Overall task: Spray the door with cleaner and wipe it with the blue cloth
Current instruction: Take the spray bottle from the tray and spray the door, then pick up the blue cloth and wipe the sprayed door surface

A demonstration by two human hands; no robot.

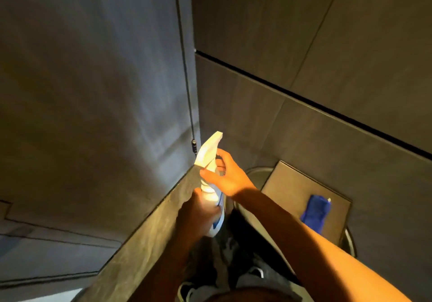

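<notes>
A white spray bottle point(209, 154) with a blue label is held upright in the middle of the view. My left hand point(198, 215) grips its body from below. My right hand point(228, 175) holds its neck, with fingers around the trigger under the white spray head. The nozzle points up and away toward the dark grey door point(93, 79), which fills the left half of the view. The blue cloth point(314, 213) lies folded on a flat tan lid point(287, 187) at the lower right, away from both hands.
A door hinge point(194, 144) sits on the door's right edge, just left of the spray head. A stone-look ledge point(145, 238) runs diagonally below the bottle. Dark tiled wall point(327, 56) fills the right side. The lid rests on a round dark bin point(349, 243). My shoes show at the bottom.
</notes>
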